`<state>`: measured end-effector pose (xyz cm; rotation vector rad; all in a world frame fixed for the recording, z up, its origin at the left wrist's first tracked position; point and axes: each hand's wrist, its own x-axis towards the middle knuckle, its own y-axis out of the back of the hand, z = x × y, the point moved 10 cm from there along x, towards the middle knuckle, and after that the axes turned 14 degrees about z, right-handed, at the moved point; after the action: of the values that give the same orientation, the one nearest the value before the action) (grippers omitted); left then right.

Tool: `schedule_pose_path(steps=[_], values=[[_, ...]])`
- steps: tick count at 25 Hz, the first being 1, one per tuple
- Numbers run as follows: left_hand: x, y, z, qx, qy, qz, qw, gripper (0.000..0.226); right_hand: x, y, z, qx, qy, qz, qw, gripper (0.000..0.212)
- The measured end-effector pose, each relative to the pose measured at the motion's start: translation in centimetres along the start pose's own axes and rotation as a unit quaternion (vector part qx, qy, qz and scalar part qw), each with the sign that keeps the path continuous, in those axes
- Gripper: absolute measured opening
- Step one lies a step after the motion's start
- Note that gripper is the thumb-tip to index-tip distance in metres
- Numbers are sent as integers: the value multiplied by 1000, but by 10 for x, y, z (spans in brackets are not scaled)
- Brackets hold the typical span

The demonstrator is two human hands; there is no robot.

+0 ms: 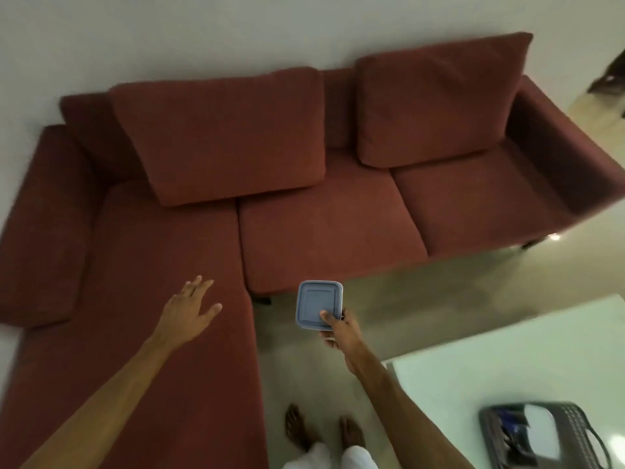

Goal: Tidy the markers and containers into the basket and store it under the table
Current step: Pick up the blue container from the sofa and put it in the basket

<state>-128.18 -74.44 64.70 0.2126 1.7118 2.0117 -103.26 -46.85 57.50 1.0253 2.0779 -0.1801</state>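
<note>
Seen from a head-worn camera looking down, a person stands barefoot between a dark red sectional sofa and a pale worktop at the lower right.

The right hand is closed on a small square container with a grey-blue lid, thumb pressed on the lid's near corner and fingers underneath. It is held out in the air above the floor, just off the sofa's front edge.

The left hand is empty, fingers spread and palm down, hovering over the sofa's long seat section; whether it touches the fabric cannot be told.

A dark mesh basket with a handle sits on the worktop near the lower right corner. It already holds a white item and some dark, thin items, too blurred to name.

The step in hand appears to be gathering: one container is picked up and not yet stowed. The next move likely calls for turning right and carrying the container across to the basket, then lowering it into the free space beside the white item. No other markers or containers show on the sofa.
</note>
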Motion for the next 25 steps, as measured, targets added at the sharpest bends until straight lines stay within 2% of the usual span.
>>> schedule_pose_path(steps=[4,9,15,21,25], values=[[-41,-62,115,7,-77,-71,995,73,-22,120,57,37,-6,52,998,42],[-146,-157,268,20,-156,-191,969,71,-79,279,163,82,-22,119,989,36],[-307,-221,438,37,-267,-231,935,65,-158,482,288,104,-11,193,976,21],[-416,-258,544,8,-310,-274,910,60,-208,644,344,99,5,296,950,57],[-423,-293,570,21,-283,-315,906,58,-192,714,381,73,-10,341,937,61]])
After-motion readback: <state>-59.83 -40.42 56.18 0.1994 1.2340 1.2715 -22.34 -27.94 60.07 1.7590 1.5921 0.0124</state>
